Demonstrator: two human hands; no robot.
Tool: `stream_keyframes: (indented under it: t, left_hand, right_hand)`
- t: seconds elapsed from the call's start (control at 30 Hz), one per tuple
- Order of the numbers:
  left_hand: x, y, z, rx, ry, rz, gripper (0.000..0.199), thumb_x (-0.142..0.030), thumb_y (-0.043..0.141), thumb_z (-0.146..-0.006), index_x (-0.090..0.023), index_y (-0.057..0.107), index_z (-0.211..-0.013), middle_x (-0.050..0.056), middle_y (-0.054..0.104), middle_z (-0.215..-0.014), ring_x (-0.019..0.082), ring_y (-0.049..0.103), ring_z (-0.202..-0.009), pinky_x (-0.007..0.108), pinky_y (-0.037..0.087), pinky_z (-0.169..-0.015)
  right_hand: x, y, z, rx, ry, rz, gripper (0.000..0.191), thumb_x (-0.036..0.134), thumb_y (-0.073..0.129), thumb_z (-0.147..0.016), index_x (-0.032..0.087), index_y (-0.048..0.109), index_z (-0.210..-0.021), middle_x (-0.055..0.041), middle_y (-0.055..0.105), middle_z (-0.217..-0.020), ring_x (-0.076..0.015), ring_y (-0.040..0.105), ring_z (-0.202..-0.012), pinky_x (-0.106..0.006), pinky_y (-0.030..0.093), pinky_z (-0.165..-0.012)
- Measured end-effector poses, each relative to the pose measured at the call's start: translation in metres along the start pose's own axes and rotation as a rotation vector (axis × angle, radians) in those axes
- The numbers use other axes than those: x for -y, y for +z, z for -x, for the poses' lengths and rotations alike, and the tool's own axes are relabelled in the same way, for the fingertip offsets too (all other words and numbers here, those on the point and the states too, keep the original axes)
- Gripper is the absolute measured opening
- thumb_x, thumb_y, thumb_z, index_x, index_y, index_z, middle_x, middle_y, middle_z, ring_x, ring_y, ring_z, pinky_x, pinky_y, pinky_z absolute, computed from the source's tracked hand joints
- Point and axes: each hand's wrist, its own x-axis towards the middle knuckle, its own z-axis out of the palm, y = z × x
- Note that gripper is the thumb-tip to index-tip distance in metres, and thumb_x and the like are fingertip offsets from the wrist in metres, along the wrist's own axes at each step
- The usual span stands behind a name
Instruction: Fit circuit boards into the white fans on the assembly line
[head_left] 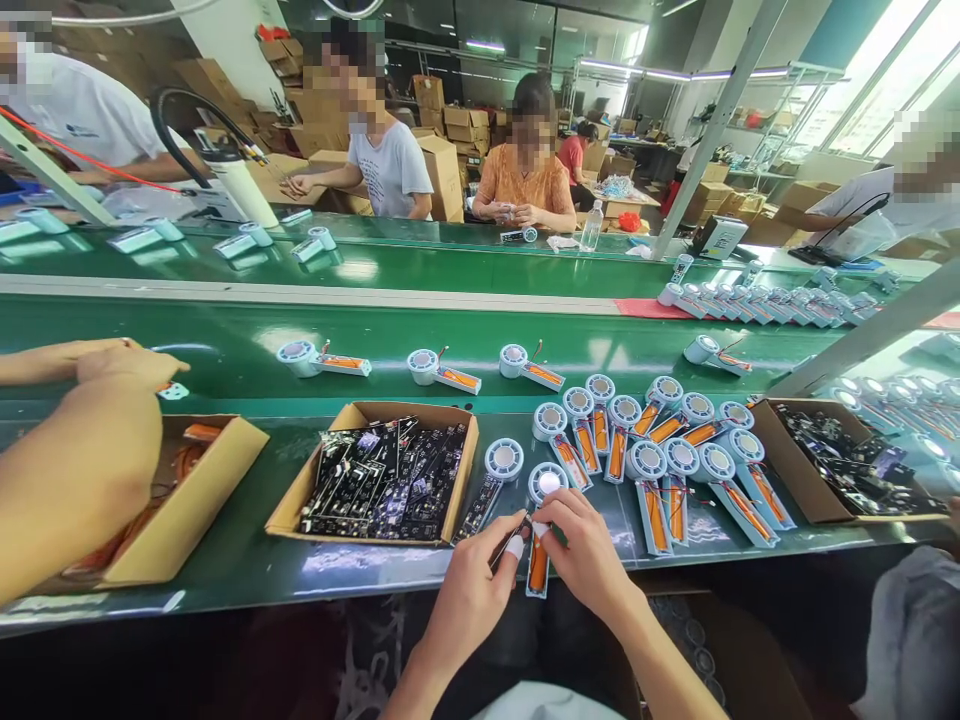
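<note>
My left hand (478, 582) pinches a narrow black circuit board (504, 546) between thumb and fingers. My right hand (583, 545) is closed at the fingertips beside the board's upper end; what it grips there is too small to make out. Under both hands lies a light-blue handheld fan (547, 482), its round head away from me and its open handle showing an orange battery (537, 572). White covers sit on some of my fingertips. Just left of it rests another fan (503, 459) with a black board in its handle.
A cardboard box of circuit boards (382, 490) stands on the left, another box of boards (855, 460) on the right. Several open fans (649, 460) crowd the bench at right. Fans (442, 368) lie along the green belt (360, 330). A co-worker's arms (97, 450) reach over a battery box (187, 500).
</note>
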Motion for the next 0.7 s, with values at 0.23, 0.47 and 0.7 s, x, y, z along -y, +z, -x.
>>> stream_keyframes:
  t: [0.23, 0.47, 0.7]
  left_hand:
    - [0.0, -0.006, -0.003, 0.061, 0.092, -0.033, 0.037, -0.022, 0.048, -0.092, -0.025, 0.073, -0.119, 0.006, 0.079, -0.107, 0.014, 0.068, -0.059, 0.027, 0.062, -0.067]
    - [0.0, -0.007, -0.007, 0.094, 0.083, -0.023, 0.035, -0.025, 0.047, -0.093, -0.023, 0.074, -0.115, 0.006, 0.079, -0.102, 0.013, 0.066, -0.055, 0.024, 0.058, -0.057]
    - [0.005, -0.003, 0.0, -0.012, 0.022, -0.163, 0.048, -0.014, 0.041, -0.089, -0.023, 0.059, -0.132, 0.003, 0.079, -0.092, 0.015, 0.072, -0.063, 0.024, 0.058, -0.063]
  right_hand:
    - [0.006, -0.019, -0.009, 0.169, 0.136, -0.18, 0.024, 0.007, 0.058, -0.089, 0.023, 0.073, -0.1, -0.0031, 0.067, -0.091, -0.0175, 0.065, -0.082, -0.026, 0.051, -0.071]
    - [0.006, -0.009, -0.005, 0.096, 0.168, -0.154, 0.022, 0.008, 0.057, -0.089, 0.02, 0.074, -0.094, -0.0047, 0.068, -0.088, -0.0202, 0.066, -0.087, -0.03, 0.053, -0.077]
    - [0.002, -0.026, 0.014, 0.109, 0.095, -0.135, 0.035, 0.007, 0.049, -0.092, 0.025, 0.065, -0.118, -0.0074, 0.061, -0.114, -0.0194, 0.062, -0.105, -0.033, 0.053, -0.092]
